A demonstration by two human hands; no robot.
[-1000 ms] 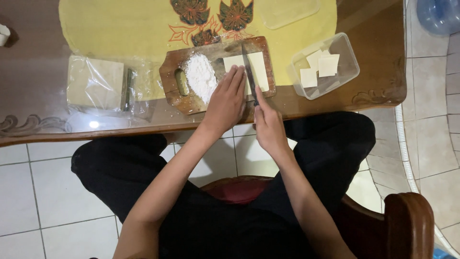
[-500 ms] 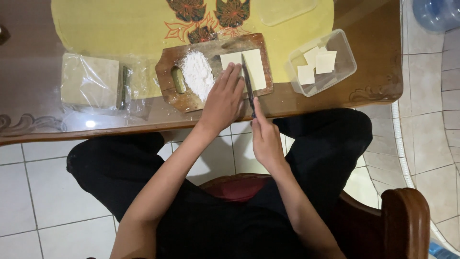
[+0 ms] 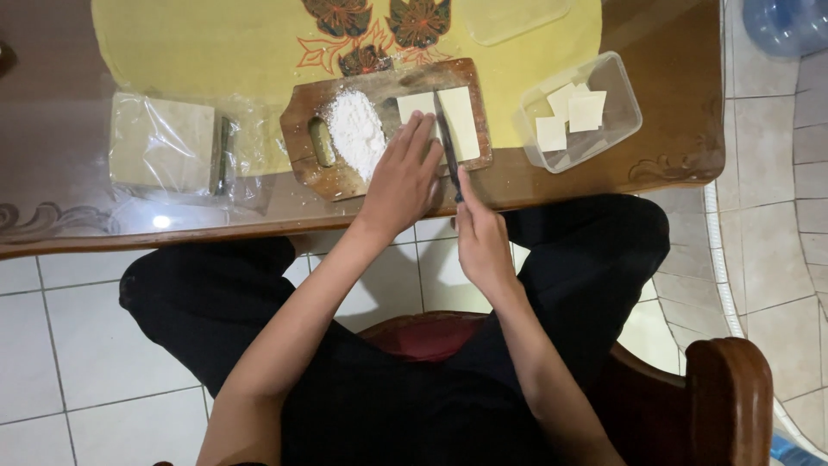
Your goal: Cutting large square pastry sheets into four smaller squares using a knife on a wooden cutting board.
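Observation:
A wooden cutting board [image 3: 345, 177] lies on the table with a pile of white flour [image 3: 354, 129] and a pale square sheet of dough [image 3: 461, 121] on it. My left hand [image 3: 401, 177] lies flat on the left part of the dough, fingers spread. My right hand [image 3: 481, 237] grips the handle of a dark knife [image 3: 447, 142], whose blade runs across the dough down its middle.
A clear plastic tub [image 3: 604, 129] with cut dough squares stands right of the board; its lid [image 3: 509, 17] lies at the top. A plastic bag of dough sheets [image 3: 164, 142] is on the left. A yellow mat [image 3: 216, 43] covers the table; a chair arm [image 3: 729, 397] is lower right.
My right hand has drawn the knife back toward me along the dough. My left hand stays pressed on the dough.

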